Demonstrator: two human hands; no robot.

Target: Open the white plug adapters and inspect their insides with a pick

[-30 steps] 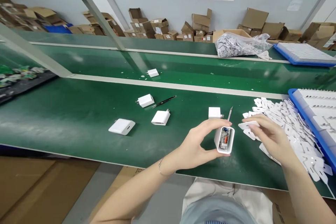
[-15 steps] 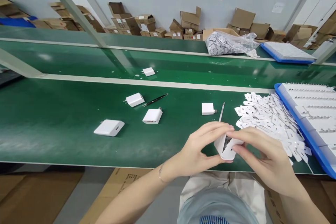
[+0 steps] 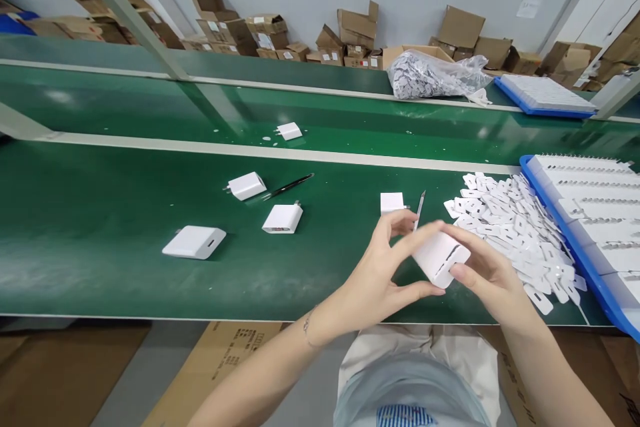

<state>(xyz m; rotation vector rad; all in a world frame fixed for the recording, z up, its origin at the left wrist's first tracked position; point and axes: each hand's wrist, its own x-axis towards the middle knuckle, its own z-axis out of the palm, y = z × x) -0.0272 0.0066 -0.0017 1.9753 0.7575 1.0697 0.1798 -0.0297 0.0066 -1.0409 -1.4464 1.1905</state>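
Across the frame, the green surface (image 3: 100, 287) is being covered at right by a pile of white plates (image 3: 506, 230). Right of centre, by the curled fingers of the left hand (image 3: 374, 281) and right hand (image 3: 493, 275), a white housing (image 3: 432, 253) is being gripped; through uneven thumb pressure, its end plate (image 3: 446, 272) could be left crooked.

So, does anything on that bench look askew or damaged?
Possibly: the white charger between the left hand and right hand shows a dark gap along one edge of its end cap, which looks not quite flush. The white plates lie jumbled beside the blue tray; I see no clear damage.
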